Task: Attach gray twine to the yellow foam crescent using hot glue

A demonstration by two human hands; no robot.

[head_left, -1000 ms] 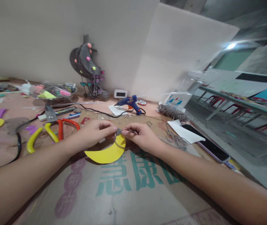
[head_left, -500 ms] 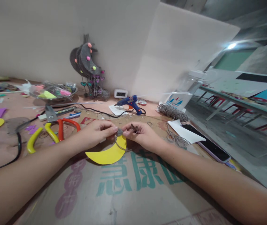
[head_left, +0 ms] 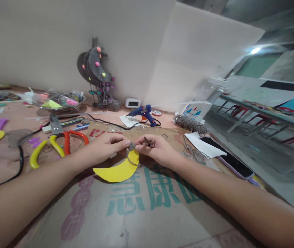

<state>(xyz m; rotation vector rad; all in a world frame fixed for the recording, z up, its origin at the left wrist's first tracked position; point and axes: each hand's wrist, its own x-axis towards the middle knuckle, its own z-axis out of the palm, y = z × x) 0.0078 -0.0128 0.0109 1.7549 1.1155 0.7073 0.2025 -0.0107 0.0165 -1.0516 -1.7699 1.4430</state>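
Between my hands hangs a yellow crescent cutout (head_left: 118, 173), its upper tip wrapped in grey cord (head_left: 131, 146). My left hand (head_left: 112, 146) is closed in a pinch at that wrapped tip. My right hand (head_left: 153, 148) is closed too, thumb and forefinger pinching the cord beside the tip. A small brown thing (head_left: 149, 142) shows in its curled fingers; its kind is unclear. A loop of the cord hangs down in front of the crescent.
Cardboard (head_left: 136, 220) covers the table. Red-handled (head_left: 67, 143) and yellow-handled tools (head_left: 38, 155) lie left, beside a black cable (head_left: 20, 163). A blue glue gun (head_left: 144, 113) stands behind. A cord bundle (head_left: 190, 124) and phone (head_left: 229, 160) lie right. Grey crescent ornaments (head_left: 96, 65) hang at the wall.
The yellow crescent has tilted very slightly, its lower end shifting a little left and down. Both hands keep nearly the same place and grip.
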